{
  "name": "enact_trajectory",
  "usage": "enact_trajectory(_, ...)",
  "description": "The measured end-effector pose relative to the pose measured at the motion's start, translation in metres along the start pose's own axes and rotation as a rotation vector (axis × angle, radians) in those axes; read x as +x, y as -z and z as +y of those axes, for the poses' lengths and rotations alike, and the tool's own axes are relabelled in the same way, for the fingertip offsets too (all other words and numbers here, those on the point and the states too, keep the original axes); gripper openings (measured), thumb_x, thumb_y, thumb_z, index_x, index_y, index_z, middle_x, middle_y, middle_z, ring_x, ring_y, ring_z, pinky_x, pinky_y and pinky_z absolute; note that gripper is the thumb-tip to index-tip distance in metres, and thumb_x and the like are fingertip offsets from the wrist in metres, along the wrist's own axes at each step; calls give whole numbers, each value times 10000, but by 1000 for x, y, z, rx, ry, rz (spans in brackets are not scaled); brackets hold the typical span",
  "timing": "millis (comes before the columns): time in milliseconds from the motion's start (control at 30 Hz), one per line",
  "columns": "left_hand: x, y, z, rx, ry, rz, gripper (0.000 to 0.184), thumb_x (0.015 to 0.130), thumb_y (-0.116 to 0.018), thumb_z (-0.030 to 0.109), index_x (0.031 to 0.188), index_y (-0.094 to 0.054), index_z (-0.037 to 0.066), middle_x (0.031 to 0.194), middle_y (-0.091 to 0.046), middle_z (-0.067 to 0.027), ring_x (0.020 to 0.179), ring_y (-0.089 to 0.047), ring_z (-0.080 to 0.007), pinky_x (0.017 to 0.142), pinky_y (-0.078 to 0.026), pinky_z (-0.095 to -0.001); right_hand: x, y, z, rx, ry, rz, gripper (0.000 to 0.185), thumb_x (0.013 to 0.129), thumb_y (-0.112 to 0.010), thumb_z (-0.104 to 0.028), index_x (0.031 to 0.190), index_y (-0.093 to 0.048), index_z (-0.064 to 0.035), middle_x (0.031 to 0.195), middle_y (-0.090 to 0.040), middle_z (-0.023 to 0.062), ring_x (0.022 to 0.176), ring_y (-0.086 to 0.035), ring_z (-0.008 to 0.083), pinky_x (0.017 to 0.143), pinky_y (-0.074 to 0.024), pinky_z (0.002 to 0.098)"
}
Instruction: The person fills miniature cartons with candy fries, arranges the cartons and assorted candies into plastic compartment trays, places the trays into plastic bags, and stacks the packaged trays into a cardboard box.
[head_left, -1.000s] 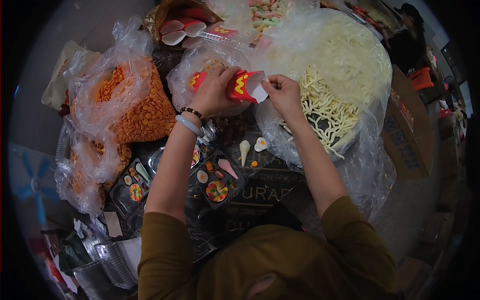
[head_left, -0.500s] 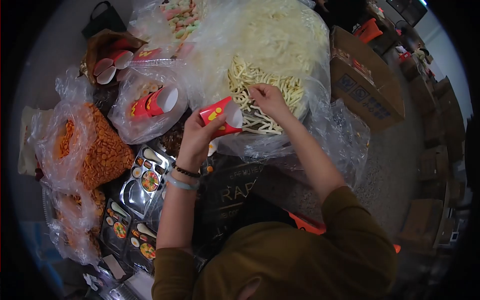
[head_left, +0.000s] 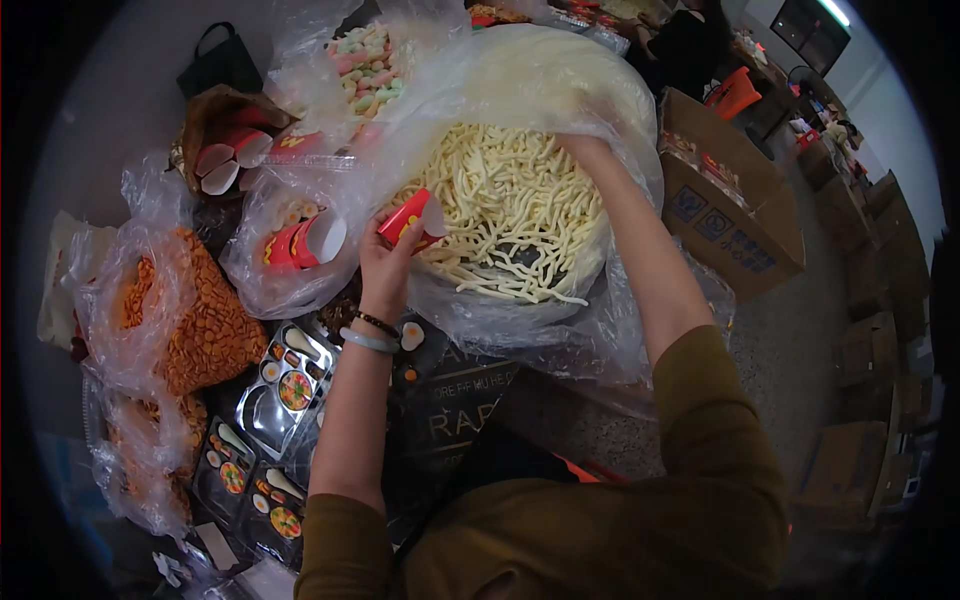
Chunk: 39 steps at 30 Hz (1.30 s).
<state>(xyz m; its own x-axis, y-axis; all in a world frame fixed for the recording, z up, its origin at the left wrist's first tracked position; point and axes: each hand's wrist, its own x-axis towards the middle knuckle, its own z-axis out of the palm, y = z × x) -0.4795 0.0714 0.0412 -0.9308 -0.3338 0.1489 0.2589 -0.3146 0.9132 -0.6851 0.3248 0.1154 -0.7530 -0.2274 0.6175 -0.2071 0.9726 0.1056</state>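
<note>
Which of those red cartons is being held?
The red carton in the left hand, beside the pale sticks; the other cartons are farther left in the picture, with neither hand on them.

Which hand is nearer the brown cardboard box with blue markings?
Right hand: left of the box, beneath clear plastic film. Left hand: farther left, holding a red paper carton.

The left arm (head_left: 350,430) reaches forward, the left hand (head_left: 385,255) closed in a grip, thumb (head_left: 409,237) pointing ahead. The right arm (head_left: 655,250) stretches farther out, slanting inward; the right hand (head_left: 588,122) is veiled, its fingers too blurred to read.
</note>
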Motion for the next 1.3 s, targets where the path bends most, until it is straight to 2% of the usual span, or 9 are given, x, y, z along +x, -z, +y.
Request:
enact_trajectory(200,-3,0,12,-14,23,6,376,848,-681,114,1150,-482,10,1087,-593,-91,957,-603,-149,822,-528,-289,28,-23,84,661,-232,-376,713,771,-609,-573,1323,-498,-134,1357,-488,125,1300,-386,269,1072,-290,396)
enact_trajectory(633,-4,2,-14,-14,56,-6,374,822,-706,89,1124,-498,14,1072,-597,-75,949,-591,-133,831,-507,-272,-47,2,31,458,-88,47,472,759,-651,-346,1168,-605,-115,1215,-558,154,1091,-551,340,930,-451,409)
enact_trajectory(733,-6,2,-9,-35,60,12,368,821,-708,92,1116,-501,14,1066,-600,-77,941,-596,-139,821,-512,-275,-63,52,-21,596,-190,-151,451,742,-670,-288,1148,-610,-100,1173,-555,156,1031,-583,332,876,-485,402)
enact_trajectory(800,-7,1,-4,-40,75,20,366,821,-709,96,1112,-503,13,1062,-602,-78,934,-600,-142,814,-515,-275,-81,61,-64,601,-24,99,435,718,-689,-227,1124,-621,-84,1066,-600,164,983,-612,313,834,-501,394)
enact_trajectory(967,-12,11,1,60,65,57,375,821,-712,114,1115,-508,3,1040,-612,-80,914,-605,-136,793,-519,-276,-84,56,-84,1295,-164,-473,493,767,-723,-259,1166,-596,2,1111,-636,155,977,-622,235,837,-485,319)
enact_trajectory(1033,-9,17,-5,193,69,55,382,806,-726,139,1092,-525,-16,997,-626,-88,869,-613,-130,759,-525,-272,-75,74,-81,1151,-163,-792,485,795,-700,-291,1173,-600,-4,1057,-658,140,928,-634,218,810,-490,332)
enact_trajectory(1067,-8,19,-10,249,65,45,386,801,-729,147,1084,-528,-22,985,-629,-92,846,-617,-129,740,-528,-269,-77,41,-72,831,125,-683,489,823,-678,-326,1192,-593,-15,1024,-668,135,885,-641,222,792,-496,339)
enact_trajectory(1167,-6,15,-6,318,23,54,360,777,-737,153,1020,-554,-40,904,-644,-92,785,-617,-125,682,-519,-264,-63,71,-77,1193,-116,-734,526,817,-676,-391,1230,-584,-79,1088,-645,175,984,-629,282,836,-489,347)
enact_trajectory(1300,-17,19,-9,412,56,47,341,765,-740,152,986,-571,-45,861,-652,-89,767,-621,-124,665,-517,-264,-56,73,-75,624,109,-745,589,822,-690,-417,1258,-556,-45,1152,-620,186,1052,-601,268,875,-476,343)
